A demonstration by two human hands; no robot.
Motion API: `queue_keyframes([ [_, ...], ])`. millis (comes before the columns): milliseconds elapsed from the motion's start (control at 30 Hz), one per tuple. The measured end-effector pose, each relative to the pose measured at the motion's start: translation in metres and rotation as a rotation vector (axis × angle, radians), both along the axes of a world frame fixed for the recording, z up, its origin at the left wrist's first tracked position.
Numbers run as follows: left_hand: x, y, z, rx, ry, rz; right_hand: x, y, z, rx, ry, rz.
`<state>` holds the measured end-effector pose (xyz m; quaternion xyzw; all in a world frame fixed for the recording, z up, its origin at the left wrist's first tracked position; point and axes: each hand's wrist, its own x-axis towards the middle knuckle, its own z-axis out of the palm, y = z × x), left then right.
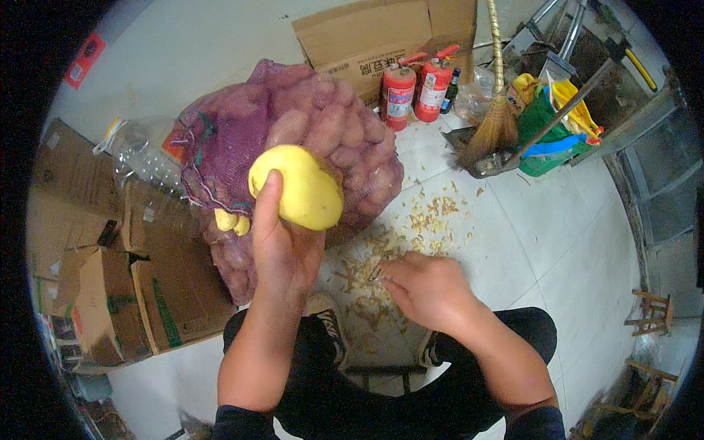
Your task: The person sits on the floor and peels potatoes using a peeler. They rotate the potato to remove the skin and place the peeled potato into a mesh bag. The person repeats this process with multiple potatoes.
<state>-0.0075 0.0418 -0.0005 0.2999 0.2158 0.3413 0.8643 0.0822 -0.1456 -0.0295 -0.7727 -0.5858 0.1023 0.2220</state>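
My left hand holds up a large peeled yellow potato, its thumb across the near side. Lower and to the right, my right hand has its fingers closed on a small peeler-like metal tool, mostly hidden by the fingers. Below the hands, potato peelings lie scattered on the tiled floor between my shoes. Behind the potato stands a purple mesh sack full of unpeeled potatoes. Two peeled yellow pieces show at the sack's near left edge.
Cardboard boxes and a clear plastic container stand at the left. Beyond the sack are two red fire extinguishers, a green bottle and cardboard. A straw broom, dustpan and green bag stand back right; wooden stools at far right.
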Motion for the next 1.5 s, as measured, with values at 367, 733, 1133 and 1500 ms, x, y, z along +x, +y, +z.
queue_keyframes([
  [367, 0.005, -0.019, 0.001, -0.045, 0.071, -0.178, 0.028, -0.011, 0.034, 0.528, 0.582, -0.335],
  [733, 0.007, -0.028, -0.017, 0.006, 0.233, -0.321, 0.016, -0.013, 0.040, 0.497, 0.568, -0.099],
  [1133, 0.011, -0.039, -0.028, -0.104, 0.187, -0.379, 0.011, -0.009, 0.037, 0.522, 0.651, -0.064],
  [1500, 0.011, -0.039, -0.023, -0.115, 0.261, -0.392, 0.009, -0.013, 0.043, 0.432, 0.483, -0.047],
])
